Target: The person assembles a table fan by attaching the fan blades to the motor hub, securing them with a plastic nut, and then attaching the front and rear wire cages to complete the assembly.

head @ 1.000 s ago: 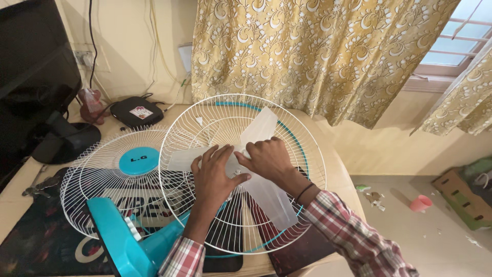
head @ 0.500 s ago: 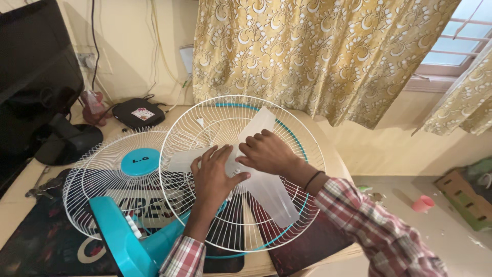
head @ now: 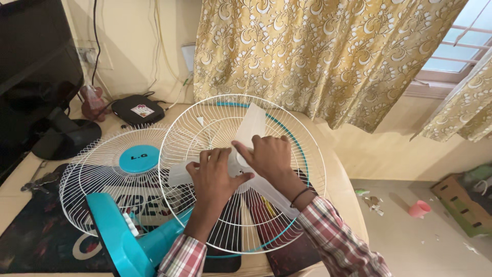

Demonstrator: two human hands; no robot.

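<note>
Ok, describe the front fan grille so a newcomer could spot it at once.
On the table below the yellow curtain lie two round white wire grilles. The front grille is the left one, flat beside the teal fan base. Only it has a solid teal disc at its centre; the other grille holds the pale blades.

Two hands were on the job, a left hand (head: 215,177) and a right hand (head: 267,156). Two white wire fan grilles showed, one mid-frame (head: 287,133), one left (head: 84,174). One translucent blade set (head: 251,123), one pink cup (head: 419,209) lower right.
</note>
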